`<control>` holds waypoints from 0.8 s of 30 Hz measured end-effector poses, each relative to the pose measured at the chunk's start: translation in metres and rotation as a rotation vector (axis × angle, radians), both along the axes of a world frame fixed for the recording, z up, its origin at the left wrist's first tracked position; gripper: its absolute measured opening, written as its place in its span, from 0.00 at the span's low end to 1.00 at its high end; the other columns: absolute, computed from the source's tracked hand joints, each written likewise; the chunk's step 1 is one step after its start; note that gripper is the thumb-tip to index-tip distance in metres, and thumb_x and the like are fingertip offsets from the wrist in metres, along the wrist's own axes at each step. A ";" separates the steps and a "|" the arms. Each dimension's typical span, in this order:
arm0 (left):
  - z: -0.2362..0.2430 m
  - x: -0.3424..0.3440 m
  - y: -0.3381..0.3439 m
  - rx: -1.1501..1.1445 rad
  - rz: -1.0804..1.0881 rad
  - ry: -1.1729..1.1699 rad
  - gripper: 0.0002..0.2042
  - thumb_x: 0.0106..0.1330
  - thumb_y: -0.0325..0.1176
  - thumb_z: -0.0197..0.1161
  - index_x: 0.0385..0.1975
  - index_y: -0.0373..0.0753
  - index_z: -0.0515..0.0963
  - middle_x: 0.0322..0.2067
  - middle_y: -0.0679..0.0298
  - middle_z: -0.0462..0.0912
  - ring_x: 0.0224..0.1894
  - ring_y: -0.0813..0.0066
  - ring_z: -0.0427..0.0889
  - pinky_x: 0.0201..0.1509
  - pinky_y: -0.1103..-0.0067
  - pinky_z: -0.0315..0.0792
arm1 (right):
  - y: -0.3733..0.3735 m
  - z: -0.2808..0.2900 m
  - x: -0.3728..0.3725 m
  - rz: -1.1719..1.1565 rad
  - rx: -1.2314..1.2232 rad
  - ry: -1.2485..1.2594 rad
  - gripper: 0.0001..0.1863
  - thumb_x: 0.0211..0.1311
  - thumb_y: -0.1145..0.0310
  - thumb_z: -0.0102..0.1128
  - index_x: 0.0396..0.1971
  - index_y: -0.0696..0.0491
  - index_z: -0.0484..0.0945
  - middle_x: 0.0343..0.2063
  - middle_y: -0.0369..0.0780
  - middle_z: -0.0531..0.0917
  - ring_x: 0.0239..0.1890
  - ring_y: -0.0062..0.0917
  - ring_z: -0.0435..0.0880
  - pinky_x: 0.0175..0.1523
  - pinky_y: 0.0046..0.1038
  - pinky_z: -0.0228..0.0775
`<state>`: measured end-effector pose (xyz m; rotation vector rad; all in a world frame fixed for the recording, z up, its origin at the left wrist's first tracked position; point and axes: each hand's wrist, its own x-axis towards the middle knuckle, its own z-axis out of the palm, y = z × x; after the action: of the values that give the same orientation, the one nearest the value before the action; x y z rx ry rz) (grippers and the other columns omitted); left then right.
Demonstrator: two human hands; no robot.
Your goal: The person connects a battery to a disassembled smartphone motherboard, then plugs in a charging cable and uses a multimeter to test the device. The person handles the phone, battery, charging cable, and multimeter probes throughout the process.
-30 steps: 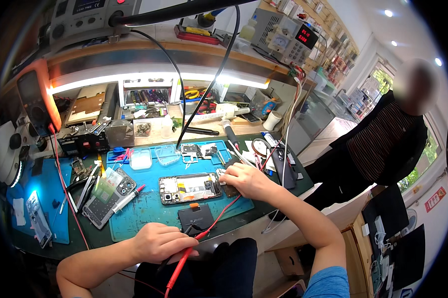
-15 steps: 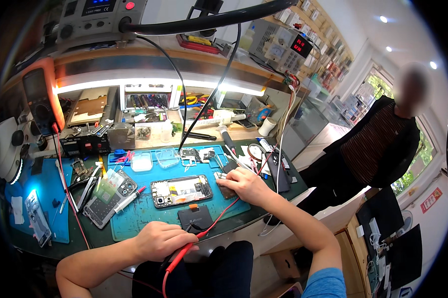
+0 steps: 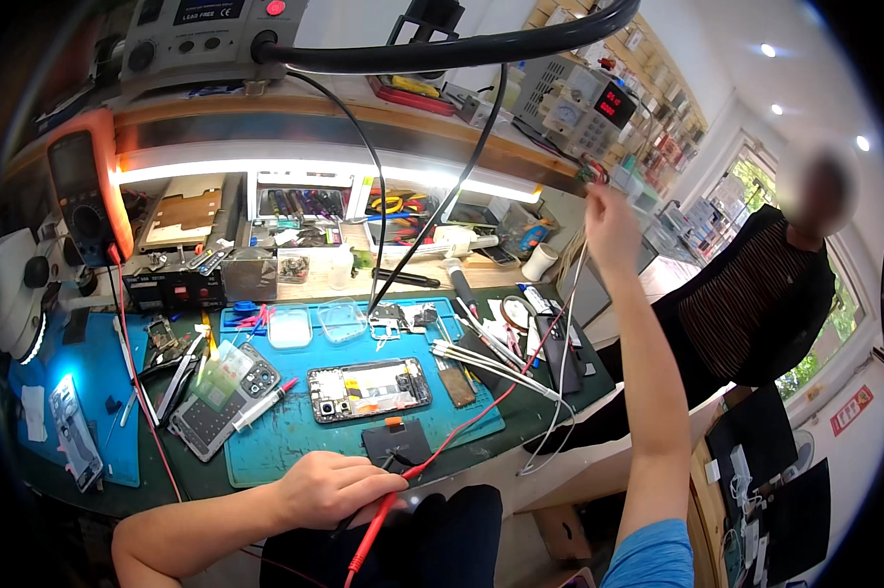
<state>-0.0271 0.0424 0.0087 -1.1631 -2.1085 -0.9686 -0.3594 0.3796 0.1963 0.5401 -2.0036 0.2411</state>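
Observation:
My left hand (image 3: 334,490) is closed around a red test probe (image 3: 371,539) and a black test probe (image 3: 395,461), above my lap at the bench's front edge. My right hand (image 3: 611,230) is raised to the cable ends (image 3: 591,171) below the bench power supply (image 3: 581,106). Its fingers look pinched, but what lies between them is hidden. An opened phone (image 3: 369,390) lies on the blue mat (image 3: 275,446), with a black flat square piece (image 3: 397,441) in front. White cables (image 3: 491,365) rest by a brown-grey flat part (image 3: 456,386).
An orange multimeter (image 3: 89,191) stands at left. Near it lie a phone back cover (image 3: 217,402) and a white syringe (image 3: 264,404). Clear plastic boxes (image 3: 290,326) sit behind the phone. A thick black hose (image 3: 462,51) arches overhead. A person (image 3: 746,294) stands at right.
My right hand has left the brown-grey part and risen to the power supply's cables. The white cable ends now lie uncovered on the mat. My left hand still holds the probes.

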 end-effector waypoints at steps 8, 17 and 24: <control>0.001 0.000 -0.002 0.005 0.005 -0.013 0.15 0.61 0.36 0.80 0.44 0.40 0.85 0.27 0.68 0.86 0.25 0.75 0.86 0.24 0.80 0.77 | -0.021 0.053 -0.043 0.059 -0.081 -0.145 0.28 0.60 0.70 0.61 0.63 0.56 0.76 0.71 0.49 0.75 0.66 0.47 0.77 0.71 0.42 0.70; -0.002 0.002 -0.001 -0.002 0.016 -0.034 0.13 0.67 0.40 0.76 0.45 0.42 0.85 0.28 0.70 0.86 0.27 0.77 0.86 0.25 0.81 0.75 | -0.031 0.039 -0.070 0.079 -0.051 -0.089 0.29 0.56 0.71 0.62 0.60 0.57 0.76 0.72 0.52 0.74 0.69 0.46 0.76 0.72 0.40 0.69; 0.001 0.000 -0.001 0.005 0.001 -0.005 0.15 0.61 0.35 0.80 0.44 0.39 0.85 0.28 0.68 0.87 0.26 0.76 0.86 0.24 0.80 0.77 | 0.015 0.060 -0.078 0.188 -0.365 -0.291 0.27 0.60 0.70 0.61 0.61 0.58 0.74 0.66 0.51 0.81 0.66 0.44 0.81 0.67 0.37 0.72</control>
<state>-0.0269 0.0411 0.0096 -1.1585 -2.1087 -0.9767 -0.4369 0.3949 0.2564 0.4771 -2.1184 0.8239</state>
